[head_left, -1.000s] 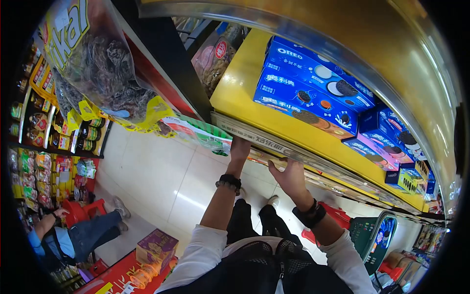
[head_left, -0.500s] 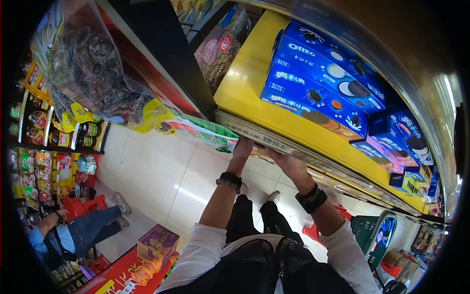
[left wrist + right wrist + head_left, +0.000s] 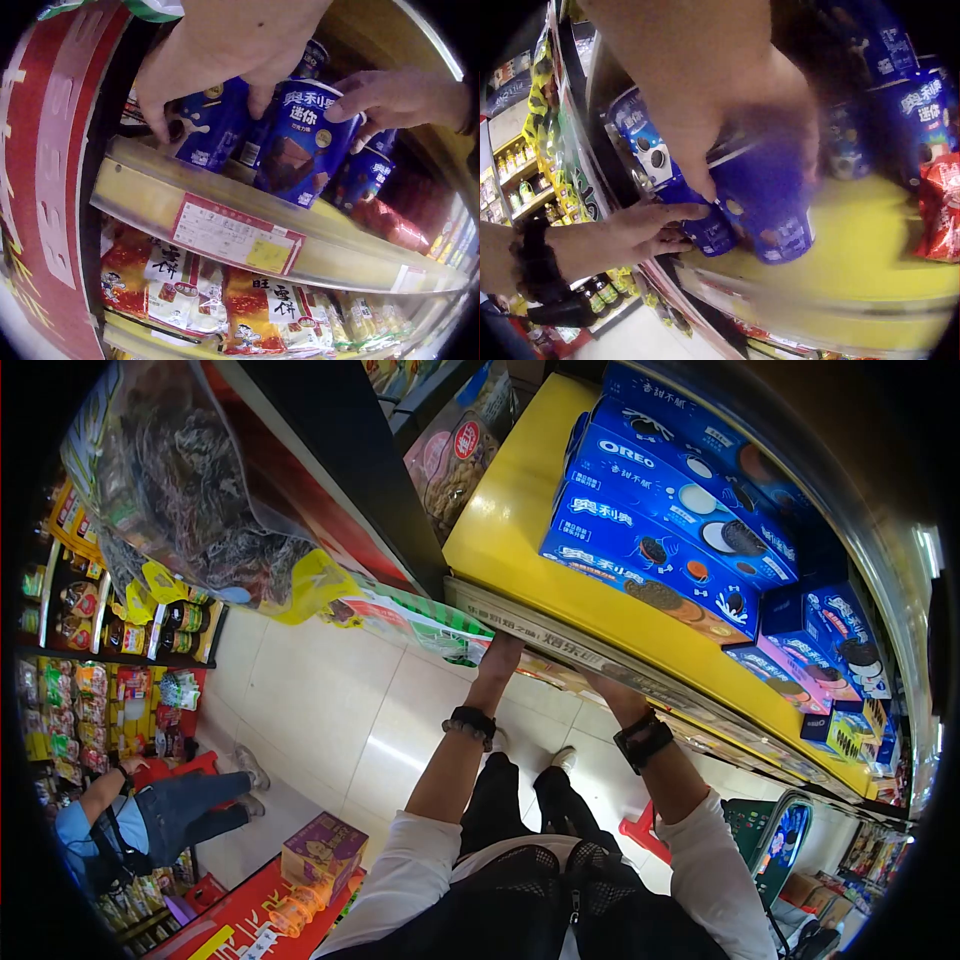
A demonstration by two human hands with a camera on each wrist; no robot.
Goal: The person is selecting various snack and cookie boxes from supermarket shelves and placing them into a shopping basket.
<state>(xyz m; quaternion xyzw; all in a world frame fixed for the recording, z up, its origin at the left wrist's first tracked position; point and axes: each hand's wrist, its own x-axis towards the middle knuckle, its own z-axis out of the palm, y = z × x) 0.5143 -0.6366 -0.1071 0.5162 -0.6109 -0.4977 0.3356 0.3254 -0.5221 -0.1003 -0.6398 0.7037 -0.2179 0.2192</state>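
Observation:
Both hands reach below the top shelf's front edge in the head view, their fingers hidden there. In the left wrist view my left hand (image 3: 232,45) comes down from above and grips a blue Oreo cup (image 3: 212,131), thumb and fingers on opposite sides. Beside it, my right hand (image 3: 397,97) holds a second blue cup (image 3: 296,154) of mini chocolate Oreo, its thumb across the upper front near the rim. That cup leans slightly at the shelf's front lip. The right wrist view shows the two cups side by side, with my left hand (image 3: 649,229) around the nearer-left one.
More blue cups (image 3: 367,176) and a red packet (image 3: 394,225) stand to the right on the same shelf (image 3: 120,176). Bags of rice crackers (image 3: 184,289) lie below. Oreo boxes (image 3: 650,535) sit on the yellow top shelf (image 3: 510,490). A hanging bag (image 3: 190,480) is at the left.
My right hand has moved from outside the shelf edge, thumb spread, to underneath it. The left hand has stayed nearly in place. The head view has shifted slightly, showing more of the Oreo boxes.

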